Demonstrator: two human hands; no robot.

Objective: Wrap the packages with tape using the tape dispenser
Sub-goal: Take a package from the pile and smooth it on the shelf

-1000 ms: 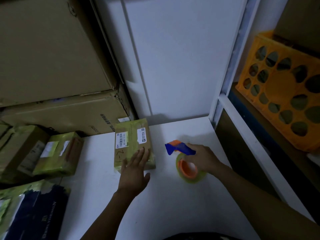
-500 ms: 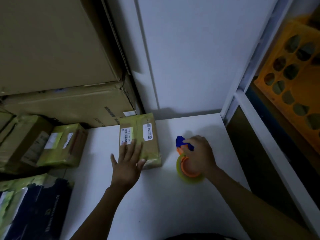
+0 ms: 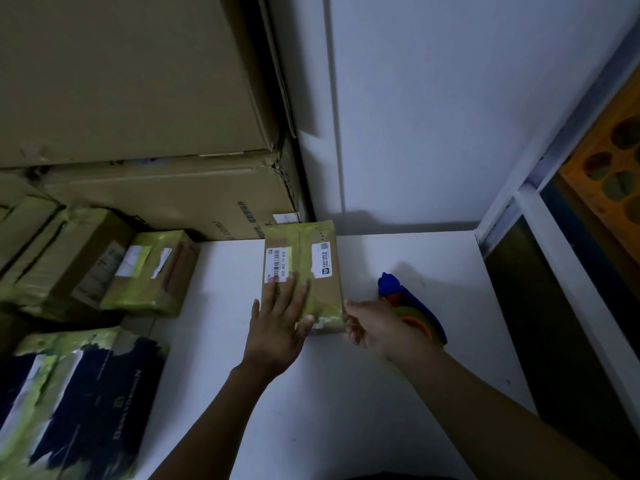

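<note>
Two hands are in view. The left grip (image 3: 280, 329) lies flat with its fingers straight and apart, pressing on the near half of one package (image 3: 304, 251). That package lies on the white bench (image 3: 346, 410), and its far end runs away from this grip toward the wall corner. Beyond the fingertips it carries two white labels, one a barcode label (image 3: 277, 266) and one smaller sticker (image 3: 322, 259).

The right grip (image 3: 375, 329) sits just beside the package's near right corner, with its thumb at or touching that corner. The one tape dispenser (image 3: 393, 287), blue with an orange hub, lies directly behind and outboard of this grip. The hand covers much of it, so I cannot tell whether the fingers clasp its handle or only rest against it.

Outboard of the left grip stand two large cartons (image 3: 131, 74), one on the other. Below them are at least two small yellow-taped parcels (image 3: 152, 271), and more run off the left edge, too cut off to count. Nearer the person than those is one dark blue parcel (image 3: 83, 403), partly out of frame, with blurred print. Far outboard of the right grip is one orange crate (image 3: 606, 161), of which only a corner shows.
</note>
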